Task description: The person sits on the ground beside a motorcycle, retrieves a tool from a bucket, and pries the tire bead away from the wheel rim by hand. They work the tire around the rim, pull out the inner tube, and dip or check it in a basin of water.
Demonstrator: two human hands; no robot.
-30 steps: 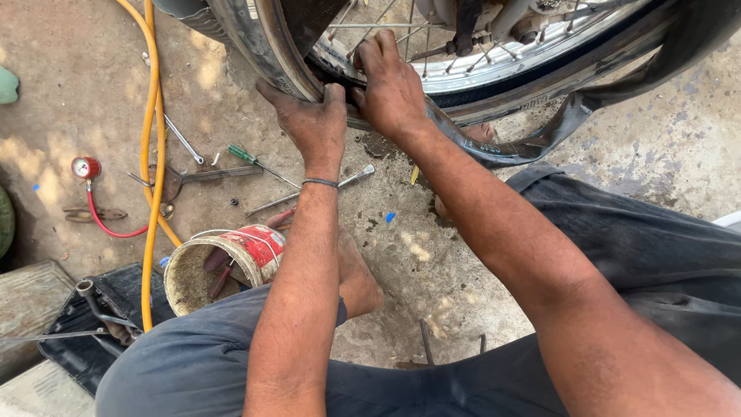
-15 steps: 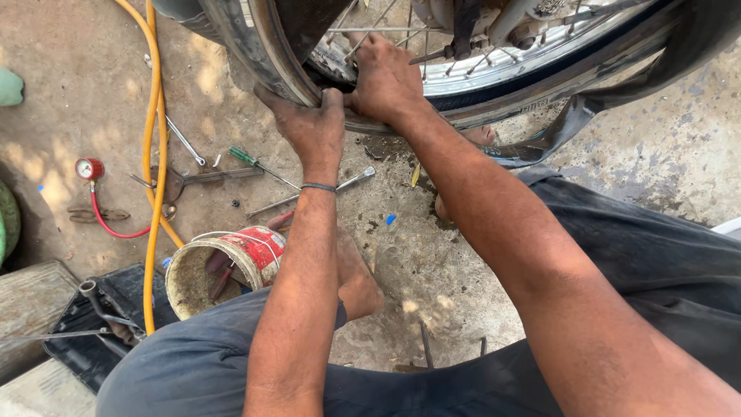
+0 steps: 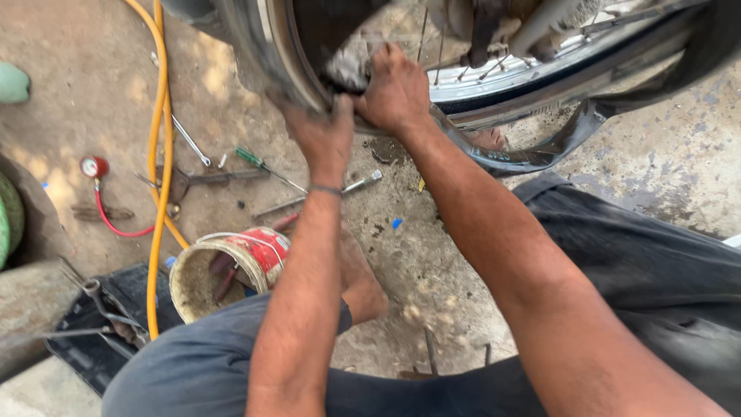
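Tyre, black rubber and dusty, curves across the top of the view around a shiny metal rim with thin wire spokes. The left hand is clamped over the tyre's edge, fingers curled tight on it. The right hand sits just beside it, touching, closed on the tyre and rim at the same spot. A loose strip of black rubber sags below the rim to the ground.

The ground is rough, cracked concrete with dirt and sun patches. Left of the arms lie a green-handled screwdriver, a wrench, a long yellow hose and a red gauge on a red tube. A grimy round bucket with a red band stands near the left knee.

The hands work close under the wheel; bare concrete opens to the right.
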